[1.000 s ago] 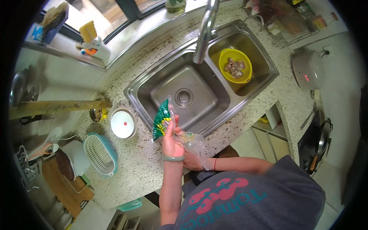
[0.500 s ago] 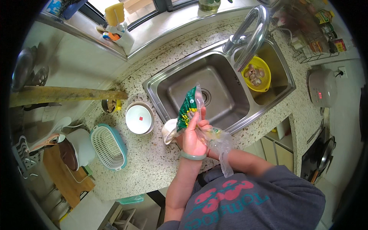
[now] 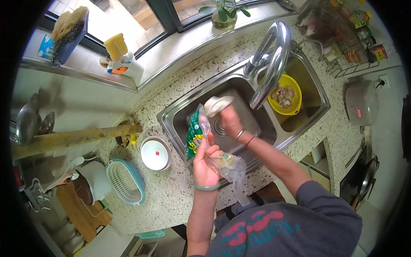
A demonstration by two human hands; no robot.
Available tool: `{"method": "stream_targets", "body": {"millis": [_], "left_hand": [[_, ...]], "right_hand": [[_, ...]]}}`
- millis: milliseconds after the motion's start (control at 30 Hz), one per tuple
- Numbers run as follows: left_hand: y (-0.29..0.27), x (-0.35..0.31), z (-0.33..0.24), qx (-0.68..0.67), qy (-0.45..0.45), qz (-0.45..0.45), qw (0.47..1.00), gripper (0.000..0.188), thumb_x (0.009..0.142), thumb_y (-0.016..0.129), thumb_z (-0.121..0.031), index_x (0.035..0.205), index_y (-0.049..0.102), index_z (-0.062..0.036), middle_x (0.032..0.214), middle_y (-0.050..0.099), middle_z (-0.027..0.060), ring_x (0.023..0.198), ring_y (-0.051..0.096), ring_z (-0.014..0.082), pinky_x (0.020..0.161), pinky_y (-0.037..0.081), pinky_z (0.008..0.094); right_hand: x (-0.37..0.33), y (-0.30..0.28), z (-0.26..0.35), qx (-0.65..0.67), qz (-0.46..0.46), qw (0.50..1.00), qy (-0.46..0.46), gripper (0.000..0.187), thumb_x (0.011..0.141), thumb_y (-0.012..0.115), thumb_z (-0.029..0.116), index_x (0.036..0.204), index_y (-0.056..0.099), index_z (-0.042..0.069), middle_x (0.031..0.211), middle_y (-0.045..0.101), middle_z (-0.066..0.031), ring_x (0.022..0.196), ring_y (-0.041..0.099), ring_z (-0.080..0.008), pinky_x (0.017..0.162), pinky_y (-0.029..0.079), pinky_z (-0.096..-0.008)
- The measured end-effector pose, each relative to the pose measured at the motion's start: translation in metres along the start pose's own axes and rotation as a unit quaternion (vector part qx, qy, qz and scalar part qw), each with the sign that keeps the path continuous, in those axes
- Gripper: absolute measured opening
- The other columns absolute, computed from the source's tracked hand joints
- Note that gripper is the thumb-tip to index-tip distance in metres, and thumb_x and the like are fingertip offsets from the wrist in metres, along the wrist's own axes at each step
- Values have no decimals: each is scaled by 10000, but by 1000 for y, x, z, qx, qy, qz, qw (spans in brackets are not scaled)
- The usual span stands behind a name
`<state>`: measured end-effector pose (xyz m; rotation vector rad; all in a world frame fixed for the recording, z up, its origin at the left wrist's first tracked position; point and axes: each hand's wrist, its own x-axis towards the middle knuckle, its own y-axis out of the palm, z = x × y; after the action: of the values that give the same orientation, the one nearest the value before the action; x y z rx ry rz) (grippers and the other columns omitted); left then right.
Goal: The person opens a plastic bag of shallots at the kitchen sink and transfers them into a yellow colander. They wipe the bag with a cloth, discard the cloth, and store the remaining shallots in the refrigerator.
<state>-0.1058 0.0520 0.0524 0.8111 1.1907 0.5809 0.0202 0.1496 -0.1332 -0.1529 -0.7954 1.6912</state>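
Note:
My left hand (image 3: pixel 206 165), with a green bangle at its wrist, is closed on a plastic bag (image 3: pixel 195 133). The bag is partly clear and partly printed green and yellow. Its upper part rises over the sink's left side, and crumpled clear film hangs below the fingers. Above the large basin, my right hand (image 3: pixel 231 123) grips a cream-white, soft-looking lump (image 3: pixel 218 105) beside the bag's top. The lump is smeared by motion, so its kind cannot be told. Below both hands lies the steel sink (image 3: pixel 261 124).
A yellow colander (image 3: pixel 296 95) with pale pieces sits in the small basin. The faucet (image 3: pixel 276 64) arches over the sink. On the left counter are stacked white bowls (image 3: pixel 155 155), a teal-and-white basket (image 3: pixel 126 182) and a yellow mug (image 3: pixel 132 139). A knife rack bar (image 3: pixel 77 141) juts in.
My right hand has moved away from my left, up and right over the large basin, carrying the cream-white lump. My left hand with the bag has shifted slightly left and down.

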Motion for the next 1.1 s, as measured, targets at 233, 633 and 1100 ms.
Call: {"method": "stream_targets", "body": {"millis": [233,633,1100], "left_hand": [[-41,17,-10,3,5,-31,999,270,965,507,-184,1210,512,-70,977,606,6,660,487,67,613,440,224],[-84,15,-11,18,41,-101,994,244,962,515,-189,1184,508,-88,1082,601,-6,672,509,60,636,466,254],[-73,6,-2,41,34,-118,992,242,952,537,-182,1174,517,-88,1056,600,1,660,495,48,601,445,223]], "right_hand": [[139,-58,-38,-269,-55,961,32,283,891,539,210,1070,571,-8,1069,555,-231,1036,505,-386,937,385,-450],[137,34,22,-181,130,974,-27,329,780,511,113,1082,626,53,1137,603,-147,1124,522,-298,1016,352,-424],[90,-29,-43,-136,2,973,-184,293,735,598,19,1026,605,47,1192,553,-147,1123,526,-329,953,438,-400]]}}
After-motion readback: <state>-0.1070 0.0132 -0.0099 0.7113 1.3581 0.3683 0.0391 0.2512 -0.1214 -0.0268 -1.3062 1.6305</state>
